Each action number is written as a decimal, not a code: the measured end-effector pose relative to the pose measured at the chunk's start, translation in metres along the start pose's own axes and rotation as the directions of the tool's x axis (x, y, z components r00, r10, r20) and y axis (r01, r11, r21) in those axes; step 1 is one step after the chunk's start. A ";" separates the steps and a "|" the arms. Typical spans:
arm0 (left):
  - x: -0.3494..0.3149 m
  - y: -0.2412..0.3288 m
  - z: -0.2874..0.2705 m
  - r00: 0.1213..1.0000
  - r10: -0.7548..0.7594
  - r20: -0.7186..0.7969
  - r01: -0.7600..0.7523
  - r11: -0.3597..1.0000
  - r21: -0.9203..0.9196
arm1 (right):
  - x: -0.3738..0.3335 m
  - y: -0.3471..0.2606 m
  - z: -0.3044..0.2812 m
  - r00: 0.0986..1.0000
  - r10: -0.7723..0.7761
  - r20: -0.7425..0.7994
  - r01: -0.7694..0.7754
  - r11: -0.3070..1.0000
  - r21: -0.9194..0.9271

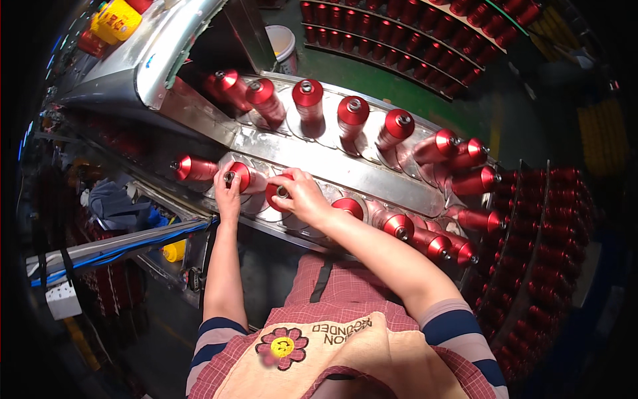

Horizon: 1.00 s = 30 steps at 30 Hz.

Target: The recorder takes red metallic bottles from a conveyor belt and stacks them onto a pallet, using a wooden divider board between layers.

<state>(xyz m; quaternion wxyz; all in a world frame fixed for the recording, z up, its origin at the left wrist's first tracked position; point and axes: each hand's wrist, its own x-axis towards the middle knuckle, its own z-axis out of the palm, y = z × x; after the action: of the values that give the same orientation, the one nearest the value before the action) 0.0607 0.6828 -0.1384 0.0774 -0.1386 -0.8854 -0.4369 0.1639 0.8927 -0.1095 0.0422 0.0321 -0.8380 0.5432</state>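
My left hand (228,194) reaches onto the near row of a metal conveyor (292,158). Its fingers close around the neck and shoulder of a shiny red bottle (243,174). Just right of it, my right hand (304,197) grips the top of another red bottle (272,197) from above, fingers bent around the neck. Both bottles stand on the conveyor, and their lower parts are partly hidden. A third red bottle (194,167) leans in view left of my left hand, and one more red bottle (349,208) is partly behind my right forearm.
Several red bottles (308,96) line the conveyor's far side and right-hand bend. A metal housing (149,70) covers its left end. Racks of red bottles (399,33) stand beyond and at the right. Blue cables (126,251) run along a frame at left; a white bucket (282,45) stands behind.
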 end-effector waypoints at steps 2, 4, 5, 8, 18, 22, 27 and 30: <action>-0.007 0.010 0.004 0.998 0.059 0.014 -0.059 0.998 -0.009 | -0.018 0.003 0.010 0.998 0.060 -0.024 -0.061 0.996 -0.066; -0.014 0.022 0.007 0.996 0.041 0.077 -0.037 0.998 -0.047 | -0.035 0.008 0.015 0.992 0.122 -0.022 -0.123 0.990 -0.070; -0.018 0.018 0.012 0.992 0.055 0.116 -0.054 0.998 -0.010 | -0.041 0.010 0.018 0.994 0.105 -0.033 -0.108 0.990 -0.086; -0.033 0.010 0.019 0.995 0.007 0.102 -0.002 0.999 -0.054 | -0.058 0.017 0.017 0.991 0.120 -0.062 -0.127 0.986 -0.107; -0.087 0.169 0.056 0.957 0.276 0.091 -0.184 0.818 -0.546 | -0.286 -0.057 -0.187 0.931 0.246 -0.270 -0.172 0.947 0.272; -0.179 0.272 0.149 0.745 0.514 0.425 -0.082 0.704 -0.706 | -0.448 -0.043 -0.193 0.646 0.498 -0.579 -0.209 0.845 0.492; -0.347 0.374 0.251 0.220 0.621 0.752 0.200 0.726 -0.658 | -0.641 -0.027 -0.159 0.247 0.631 -0.735 -0.028 0.763 0.646; -0.434 0.426 0.298 -0.040 0.591 0.806 0.328 0.769 -0.548 | -0.733 -0.039 -0.157 0.020 0.620 -0.785 -0.026 0.785 0.619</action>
<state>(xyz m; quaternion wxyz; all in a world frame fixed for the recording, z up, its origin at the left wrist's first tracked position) 0.6017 1.0893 -0.1107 -0.5817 -0.5163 -0.4426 -0.4462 0.9022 1.0260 -0.0873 0.4436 -0.5257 -0.4251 0.5883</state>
